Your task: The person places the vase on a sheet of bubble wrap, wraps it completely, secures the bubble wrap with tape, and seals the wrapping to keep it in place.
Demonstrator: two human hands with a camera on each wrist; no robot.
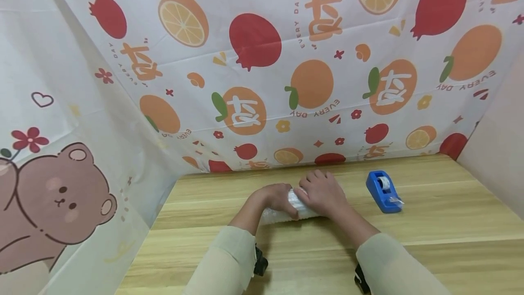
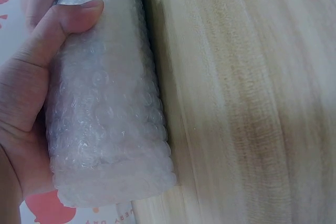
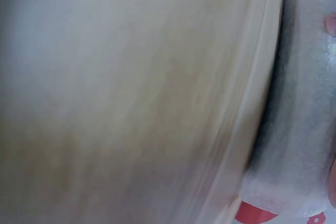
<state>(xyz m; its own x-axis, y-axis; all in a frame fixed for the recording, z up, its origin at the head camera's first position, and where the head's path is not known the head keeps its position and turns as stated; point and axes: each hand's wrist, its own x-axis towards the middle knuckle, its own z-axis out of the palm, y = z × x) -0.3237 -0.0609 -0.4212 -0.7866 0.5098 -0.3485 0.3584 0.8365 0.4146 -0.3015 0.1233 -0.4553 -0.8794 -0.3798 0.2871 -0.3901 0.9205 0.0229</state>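
A roll of clear bubble wrap (image 1: 270, 216) lies crosswise on the wooden table, both hands on it. My left hand (image 1: 279, 199) grips its left part; in the left wrist view the thumb (image 2: 84, 17) lies over the top of the bubble wrap (image 2: 107, 108) and the palm sits against its side. On the right part, my right hand (image 1: 323, 193) holds the roll from above with bent fingers, close beside the left hand. The right wrist view catches the roll (image 3: 291, 140) blurred at its edge, with only bits of the right hand showing.
A blue tape dispenser (image 1: 377, 191) with a roll of tape stands on the table (image 1: 196, 226), right of the hands. Behind the table's far edge hangs a white cloth (image 1: 270, 85) printed with fruit. Another cloth with a bear (image 1: 61, 195) hangs at the left.
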